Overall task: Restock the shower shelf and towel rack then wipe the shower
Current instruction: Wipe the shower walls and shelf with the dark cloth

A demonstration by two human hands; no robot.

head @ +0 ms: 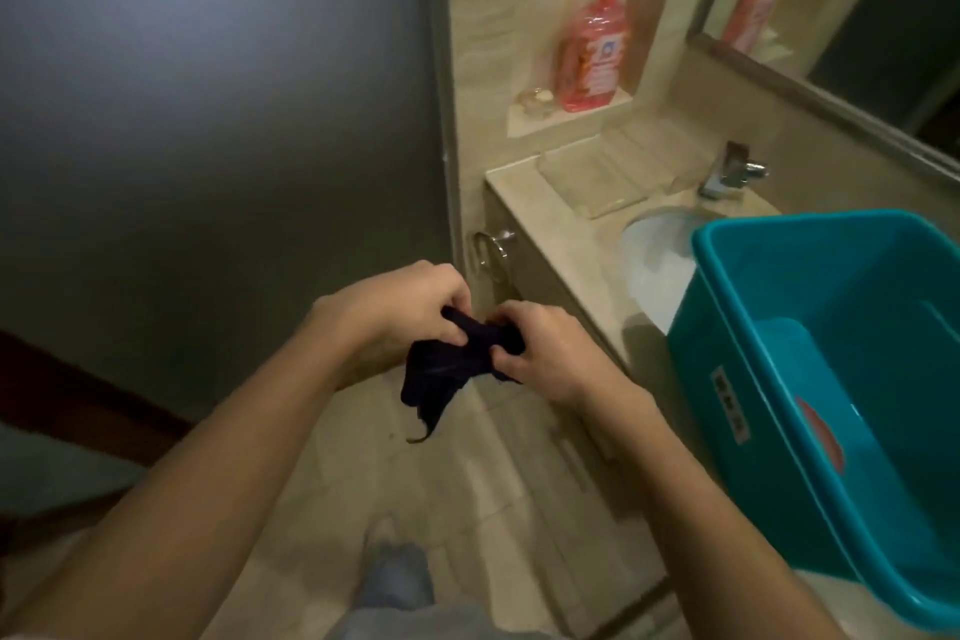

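Left hand (400, 317) and right hand (545, 353) pinch a crumpled dark cloth (452, 374), wiping seemingly not begun; 1 red plastic bottle (592, 52) already stocks the far shelf (524, 122).

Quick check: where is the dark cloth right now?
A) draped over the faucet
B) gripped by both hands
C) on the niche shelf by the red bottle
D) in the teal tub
B: the left hand and right hand both grip the dark cloth, its loose end hanging below them.

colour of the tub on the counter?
Teal, a blue-green plastic tub, seen in the head view, the only one.
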